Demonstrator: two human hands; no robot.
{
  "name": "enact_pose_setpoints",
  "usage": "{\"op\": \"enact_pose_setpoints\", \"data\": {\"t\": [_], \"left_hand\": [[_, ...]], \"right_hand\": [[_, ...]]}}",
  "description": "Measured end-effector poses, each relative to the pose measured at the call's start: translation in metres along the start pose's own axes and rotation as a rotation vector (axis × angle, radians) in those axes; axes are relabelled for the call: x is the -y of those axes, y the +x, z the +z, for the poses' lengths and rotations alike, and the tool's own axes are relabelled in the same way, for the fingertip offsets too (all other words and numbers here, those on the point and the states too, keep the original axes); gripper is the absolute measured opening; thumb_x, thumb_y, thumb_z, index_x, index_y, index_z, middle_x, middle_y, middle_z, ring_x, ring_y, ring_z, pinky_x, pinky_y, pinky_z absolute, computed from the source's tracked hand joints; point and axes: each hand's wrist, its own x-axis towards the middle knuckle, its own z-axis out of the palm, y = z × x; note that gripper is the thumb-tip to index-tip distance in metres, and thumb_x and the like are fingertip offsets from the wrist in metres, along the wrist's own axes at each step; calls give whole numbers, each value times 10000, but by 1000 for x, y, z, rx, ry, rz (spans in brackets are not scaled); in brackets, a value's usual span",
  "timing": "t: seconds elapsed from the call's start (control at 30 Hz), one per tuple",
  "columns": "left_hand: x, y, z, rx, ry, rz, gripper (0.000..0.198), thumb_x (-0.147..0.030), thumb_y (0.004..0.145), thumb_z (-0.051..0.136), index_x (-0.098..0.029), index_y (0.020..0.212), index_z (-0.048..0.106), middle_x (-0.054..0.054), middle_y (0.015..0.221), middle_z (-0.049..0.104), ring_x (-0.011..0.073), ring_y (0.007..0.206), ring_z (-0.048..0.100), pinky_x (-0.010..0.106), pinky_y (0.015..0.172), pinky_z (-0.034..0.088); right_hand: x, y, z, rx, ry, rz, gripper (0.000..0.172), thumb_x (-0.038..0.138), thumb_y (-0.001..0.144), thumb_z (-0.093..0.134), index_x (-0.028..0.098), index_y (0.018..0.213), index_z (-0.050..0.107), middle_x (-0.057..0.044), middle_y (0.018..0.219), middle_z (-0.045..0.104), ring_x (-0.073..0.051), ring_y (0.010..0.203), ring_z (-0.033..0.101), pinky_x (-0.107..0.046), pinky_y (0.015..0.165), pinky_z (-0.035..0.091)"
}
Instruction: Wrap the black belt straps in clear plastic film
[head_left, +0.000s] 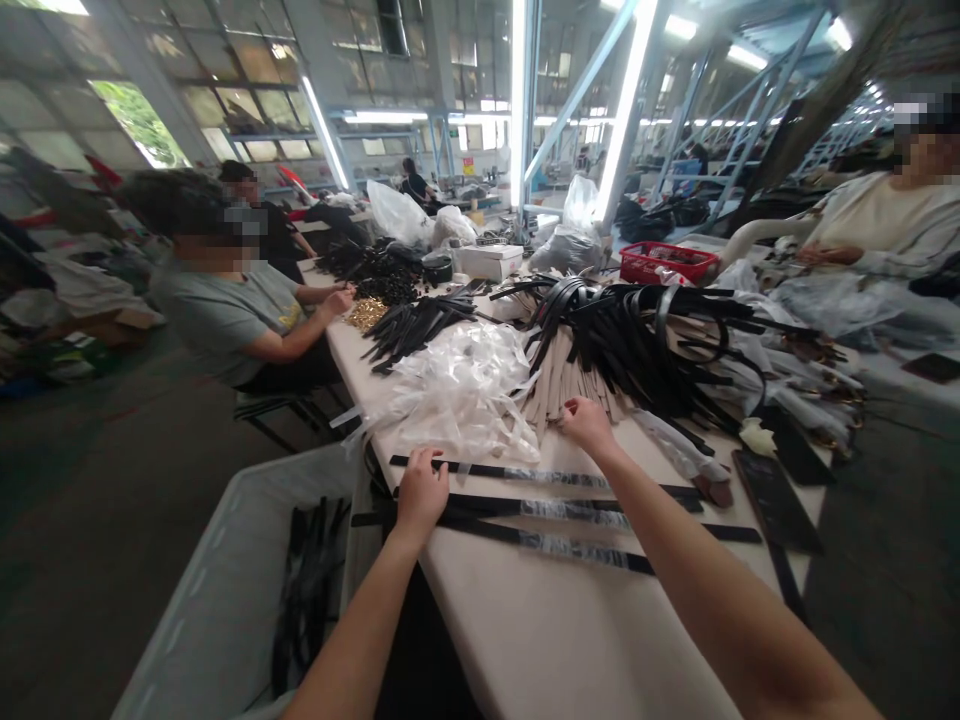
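My left hand point(422, 490) is over the left ends of several black straps laid across the table, its fingers loosely bent and a little apart. The nearest is the upper black strap point(480, 468); whether I touch it is hard to make out. Clear plastic sleeves point(574, 512) wrap the middle of these straps. Farther right, my right hand point(589, 425) reaches to the lower ends of a fan of beige strips point(559, 385), thumb and fingers pinched at a strip's end. Beside it lies a heap of clear plastic sleeves point(472, 375).
Coiled black straps point(637, 335) pile up behind the beige strips. A red basket point(667, 262) and white box point(489, 262) stand farther back. A white bin point(225, 540) with black straps is at left. One co-worker point(232, 300) sits left, another point(862, 220) right.
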Motion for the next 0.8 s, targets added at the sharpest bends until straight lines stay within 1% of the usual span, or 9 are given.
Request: {"op": "enact_pose_setpoints", "data": {"t": [0.1,0.2,0.27,0.33,0.43,0.53,0.63,0.73,0.8], "left_hand": [[23,22,-3,-75,116,93,407,-132,864,481,-183,1251,592,148,1342,560,307,1212,546,425,1052,407],[46,54,-4,10,210,167,478,-116,833,508,-172,1303,579,153,1348,575,334,1232,520,460,1065,374],[53,72,-3,117,226,181,374,-154,824,549,-175,1183,653,151,1219,649,334,1161,561,444,1015,405],[53,81,-3,204,213,163,202,-197,826,575,-188,983,702,139,1052,693,320,1055,604,416,945,434],[45,83,-9,240,141,108,102,-261,835,605,-201,794,677,114,885,700,294,897,634,383,834,447],[39,76,-23,233,-7,19,169,-343,848,620,-211,757,672,84,813,710,275,807,644,359,752,438],[39,63,-39,244,-239,-123,232,-415,856,612,-205,781,679,61,768,713,251,733,647,335,696,441],[33,41,-49,343,-586,-350,268,-435,817,656,-181,901,665,48,754,714,205,632,627,304,629,460],[23,21,-51,436,-787,-475,342,-408,784,700,-169,1021,638,49,788,723,182,615,629,289,614,476]], "right_hand": [[-8,41,-4,-116,-3,61,310,227,899,505,106,1126,677,-173,1065,721,-257,1014,653,-311,889,446],[-16,85,-22,-212,-2,107,370,257,916,487,71,1199,638,-220,1159,678,-291,1101,614,-347,943,425],[-19,111,-35,-224,6,141,353,296,903,524,67,1129,669,-230,1112,687,-307,1075,620,-362,931,432],[-22,132,-41,-203,20,177,297,312,853,599,81,1007,703,-219,1020,706,-312,1009,636,-367,891,451],[-21,146,-42,-177,50,215,244,276,751,690,111,930,704,-183,958,711,-303,955,633,-364,851,463],[-16,144,-40,-207,100,219,340,239,731,663,111,1046,676,-163,980,703,-281,956,620,-352,852,458],[-10,128,-50,-223,182,185,433,245,750,604,98,1155,647,-142,938,709,-252,893,634,-333,813,475],[-9,95,-71,-137,287,136,350,282,776,564,107,1039,715,-114,820,721,-219,725,663,-307,680,514],[-13,60,-90,-40,431,110,329,294,790,557,101,985,739,-120,802,734,-212,667,687,-305,633,542]]}}
